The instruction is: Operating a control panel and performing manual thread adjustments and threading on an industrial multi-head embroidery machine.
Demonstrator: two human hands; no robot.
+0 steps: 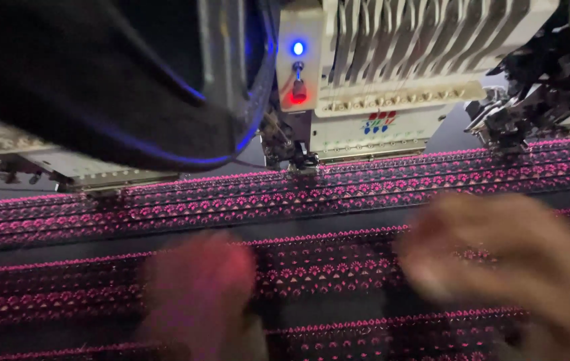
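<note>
Dark fabric (338,200) with rows of pink embroidered motifs stretches across the whole width under a multi-needle embroidery machine. My left hand (198,294) is a blur low in the middle, over the fabric's near rows. Just as blurred, my right hand (506,257) hovers over the fabric at the right. Neither hand shows anything held, and the finger positions are too smeared to read. The nearest embroidery head (365,80) is cream-coloured, with a blue light and a red switch, and its needle foot (304,162) rests on the fabric.
A second embroidery head (532,100) stands at the upper right. A third head (64,167) shows at the left. A large dark shape with a blue-lit edge (98,80) fills the upper left, close to the camera.
</note>
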